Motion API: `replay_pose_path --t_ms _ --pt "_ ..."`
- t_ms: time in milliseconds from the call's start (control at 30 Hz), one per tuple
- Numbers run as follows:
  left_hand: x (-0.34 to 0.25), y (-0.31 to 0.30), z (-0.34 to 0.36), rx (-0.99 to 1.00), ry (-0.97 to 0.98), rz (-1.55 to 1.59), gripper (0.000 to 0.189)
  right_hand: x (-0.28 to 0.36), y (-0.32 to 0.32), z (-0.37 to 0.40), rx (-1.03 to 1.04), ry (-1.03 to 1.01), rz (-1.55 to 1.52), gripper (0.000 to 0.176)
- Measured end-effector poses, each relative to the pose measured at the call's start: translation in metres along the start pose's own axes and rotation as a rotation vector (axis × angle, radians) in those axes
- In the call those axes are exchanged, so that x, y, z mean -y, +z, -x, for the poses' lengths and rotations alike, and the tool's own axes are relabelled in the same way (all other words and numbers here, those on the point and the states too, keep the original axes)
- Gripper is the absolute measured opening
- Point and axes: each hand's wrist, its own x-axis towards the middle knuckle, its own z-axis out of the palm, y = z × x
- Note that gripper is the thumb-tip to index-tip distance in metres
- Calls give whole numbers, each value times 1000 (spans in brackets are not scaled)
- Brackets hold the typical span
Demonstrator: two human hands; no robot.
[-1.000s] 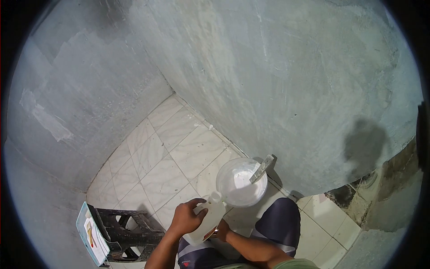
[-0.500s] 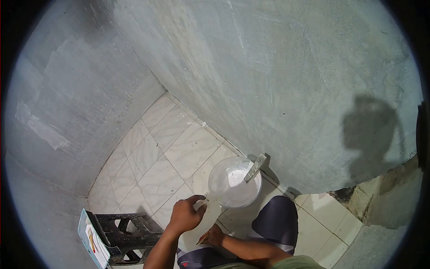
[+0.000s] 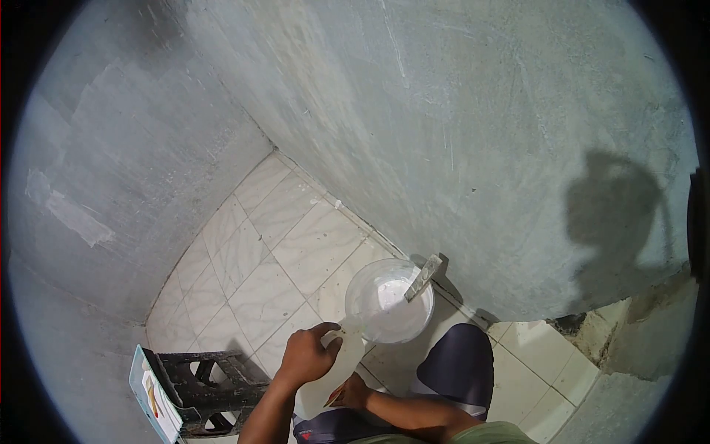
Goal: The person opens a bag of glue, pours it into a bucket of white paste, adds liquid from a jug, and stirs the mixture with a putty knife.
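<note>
My left hand is closed around the upper part of a translucent whitish plastic jug. The jug tilts with its mouth over the near rim of a clear plastic bucket. Lower down, the fingers of my right hand press against the jug's side near its base. Inside the bucket is a pale, milky material. A flat, grey-smeared bar lies across the bucket's far right rim, one end over the inside.
Grey plastered walls meet at a corner ahead, over marbled floor tiles. At lower left stands a black plastic stool with a light-blue tray on it. My bent knee is close to the bucket's right side.
The view has shifted very slightly. Both hands keep their hold on the jug, which stays tilted at the bucket.
</note>
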Motion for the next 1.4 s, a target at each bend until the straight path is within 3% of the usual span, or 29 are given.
replay_pose_path --t_ms 233,867,967,1033,1300,1400 --pt "0 1 0 9 -7 -29 31 4 9 5 1 47 -22 63" --pt "-2 7 -1 -6 15 -46 32 -2 0 1 1 62 -40 66" --pt "-5 4 0 9 -5 -38 32 0 10 13 57 -63 122 65" --pt "-7 3 1 14 -13 -42 32 4 16 16 -1 48 -19 63" --pt "-1 3 4 -2 5 -39 32 3 24 22 -18 7 11 62" --pt "-1 -4 12 43 -76 -11 32 7 20 17 -80 -4 19 63"
